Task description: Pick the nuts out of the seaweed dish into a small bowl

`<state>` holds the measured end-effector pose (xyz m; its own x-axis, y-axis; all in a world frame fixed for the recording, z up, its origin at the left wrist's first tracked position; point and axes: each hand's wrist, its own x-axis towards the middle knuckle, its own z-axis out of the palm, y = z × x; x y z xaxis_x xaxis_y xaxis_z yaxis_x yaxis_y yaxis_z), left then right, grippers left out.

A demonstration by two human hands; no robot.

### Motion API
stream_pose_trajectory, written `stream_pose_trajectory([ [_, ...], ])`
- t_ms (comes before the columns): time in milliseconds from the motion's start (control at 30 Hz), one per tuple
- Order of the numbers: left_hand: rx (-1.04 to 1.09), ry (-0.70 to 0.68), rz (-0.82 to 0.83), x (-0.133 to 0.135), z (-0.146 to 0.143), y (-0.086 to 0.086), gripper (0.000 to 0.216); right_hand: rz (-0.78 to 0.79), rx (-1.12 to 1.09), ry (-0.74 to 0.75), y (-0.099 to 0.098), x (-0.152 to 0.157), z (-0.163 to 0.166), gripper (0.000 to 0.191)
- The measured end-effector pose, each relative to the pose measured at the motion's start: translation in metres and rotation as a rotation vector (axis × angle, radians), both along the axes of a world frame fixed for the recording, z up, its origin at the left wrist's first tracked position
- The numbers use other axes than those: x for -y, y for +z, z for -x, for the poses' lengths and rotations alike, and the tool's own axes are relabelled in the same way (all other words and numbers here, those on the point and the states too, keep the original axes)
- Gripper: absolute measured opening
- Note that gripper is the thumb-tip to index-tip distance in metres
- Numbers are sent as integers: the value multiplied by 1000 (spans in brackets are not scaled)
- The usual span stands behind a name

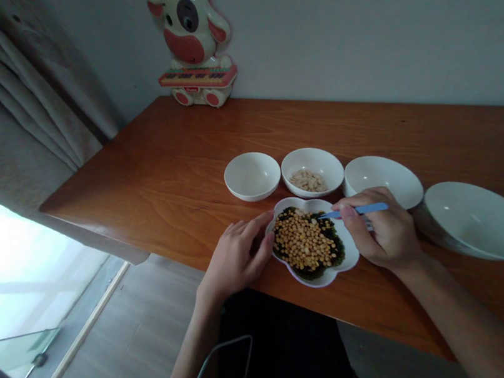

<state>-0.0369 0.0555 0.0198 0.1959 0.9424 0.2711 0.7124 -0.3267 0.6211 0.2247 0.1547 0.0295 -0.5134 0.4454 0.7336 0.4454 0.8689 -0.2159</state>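
Note:
A white flower-shaped dish [350, 249] lies near the table's front edge, filled with yellow split beans [304, 241] and dark green small beans. My left hand [240, 255] steadies its left rim, thumb at the near side and fingers along the edge. Over the dish's right side, my right hand [376, 230] pinches slim blue tweezers [363, 209]. Their tips point left and reach the dark beans near the back; whether they grip anything is too small to tell. Right behind the dish, a white bowl [331, 167] contains pale flat seeds [307, 180].
Three more white bowls flank the seed bowl: one at left [252, 176], one partly behind my right hand [385, 175], and a larger-looking one at right [484, 220]. A cow-shaped toy piano [195, 46] stands against the wall. A curtain [7, 105] hangs left of the wooden table [161, 183].

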Motion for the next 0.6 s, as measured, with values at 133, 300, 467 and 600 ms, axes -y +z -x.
stream_pose_trajectory([
  [133, 6, -9, -2, 0, 0, 0, 39, 5, -6, 18, 2, 0, 1, 11],
  [300, 15, -1, 2, 0, 0, -1, 39, 32, 9, 65, 1, 1, 0, 10],
  [467, 11, -9, 7, 0, 0, -1, 39, 19, 29, 110, -2, 0, -1, 11],
  [600, 9, -8, 19, 0, 0, -1, 39, 34, 32, 100, -2, 0, -1, 11],
])
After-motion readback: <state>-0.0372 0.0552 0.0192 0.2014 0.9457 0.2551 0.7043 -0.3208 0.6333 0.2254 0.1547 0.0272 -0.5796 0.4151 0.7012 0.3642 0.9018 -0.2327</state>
